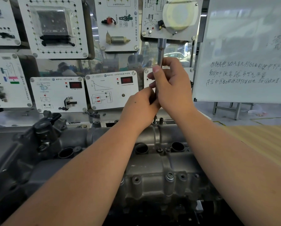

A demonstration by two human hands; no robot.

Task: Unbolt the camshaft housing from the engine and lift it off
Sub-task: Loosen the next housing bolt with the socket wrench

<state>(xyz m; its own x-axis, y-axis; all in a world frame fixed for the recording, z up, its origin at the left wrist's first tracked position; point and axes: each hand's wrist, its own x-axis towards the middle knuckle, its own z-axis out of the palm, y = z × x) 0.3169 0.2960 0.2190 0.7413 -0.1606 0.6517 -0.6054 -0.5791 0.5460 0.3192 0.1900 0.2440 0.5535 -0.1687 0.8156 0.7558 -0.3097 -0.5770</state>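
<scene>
Over the far edge of the grey cast-metal camshaft housing (154, 162), both bare hands are working a long chrome socket wrench (161, 51) that is standing nearly upright. Right hand (172, 85) is wrapping the shaft high up, fingers curled close together around it, thumb lying along the metal. Left hand (140, 103) is sitting just beneath and touching the right, fingers curled round the lower shaft; exactly how the fingertips are lying cannot be told, as they are hidden behind the hand. Lower tip of the tool is reaching down toward a small bolt (155, 119) at the housing's back edge, contact hidden by the hands. Housing is sitting on the engine, spanning the bench between both forearms, with round dark plug wells (141, 148) along its middle and a washered bolt (169, 176) showing on the near side. Black ribbed component (47, 126) is sitting at the housing's left end. Behind, white training panels (58, 93) with sensors and diagrams are lining the wall, and a whiteboard (244, 51) with handwriting is standing at right.
</scene>
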